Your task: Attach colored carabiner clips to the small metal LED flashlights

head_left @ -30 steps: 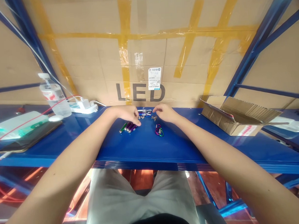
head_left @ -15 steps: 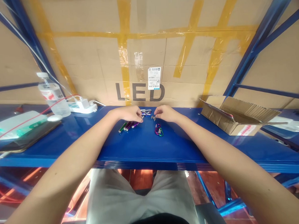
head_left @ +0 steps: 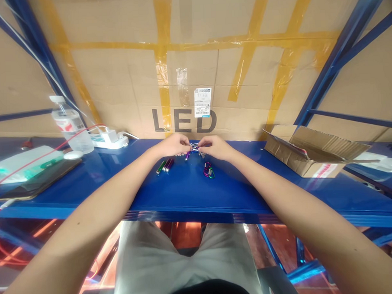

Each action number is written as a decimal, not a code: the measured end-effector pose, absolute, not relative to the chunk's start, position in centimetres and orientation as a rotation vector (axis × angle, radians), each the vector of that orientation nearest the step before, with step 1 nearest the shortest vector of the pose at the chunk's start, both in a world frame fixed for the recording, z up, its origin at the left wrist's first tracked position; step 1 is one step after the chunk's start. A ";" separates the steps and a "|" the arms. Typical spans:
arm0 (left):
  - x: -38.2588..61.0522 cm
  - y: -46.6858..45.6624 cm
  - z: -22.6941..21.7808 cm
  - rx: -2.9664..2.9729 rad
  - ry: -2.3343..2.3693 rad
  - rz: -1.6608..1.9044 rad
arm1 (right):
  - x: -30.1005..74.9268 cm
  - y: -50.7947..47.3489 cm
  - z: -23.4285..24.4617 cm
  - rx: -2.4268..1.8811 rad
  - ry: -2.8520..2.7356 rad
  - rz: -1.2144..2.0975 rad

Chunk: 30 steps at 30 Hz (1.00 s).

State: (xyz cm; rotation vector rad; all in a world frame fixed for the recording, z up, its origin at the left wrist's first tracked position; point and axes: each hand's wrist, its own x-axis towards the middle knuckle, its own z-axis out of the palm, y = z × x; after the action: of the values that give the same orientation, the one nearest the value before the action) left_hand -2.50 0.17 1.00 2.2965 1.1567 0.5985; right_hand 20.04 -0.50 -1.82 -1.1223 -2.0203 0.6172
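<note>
A tall brown cardboard panel [head_left: 122,89], carrying glossy yellow tape strips [head_left: 162,18] and black "LED" lettering [head_left: 176,122], is forming the far wall. Blue metal uprights [head_left: 337,50] are flanking it left and right. A flat blue metal tabletop [head_left: 198,192] is spanning the scene. Bright light is striking the reddish floor [head_left: 187,236] below.

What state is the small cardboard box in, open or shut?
Open. The small cardboard box has flaps standing away from its top, and part of its inside shows.

clear bottle [head_left: 73,131] near white power strip [head_left: 113,144] | taped cardboard [head_left: 131,89] | blue frame [head_left: 333,67]
</note>
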 end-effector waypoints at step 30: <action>-5.8 2.3 1.1 2.433 1.432 0.240 | 17.8 -1.7 -2.9 -1.114 -2.036 0.644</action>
State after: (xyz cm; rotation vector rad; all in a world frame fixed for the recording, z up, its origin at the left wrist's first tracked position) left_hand -5.83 2.33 1.14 2.4334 1.4316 0.2396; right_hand 17.77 -1.68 -2.87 -1.1143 -2.0361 0.6439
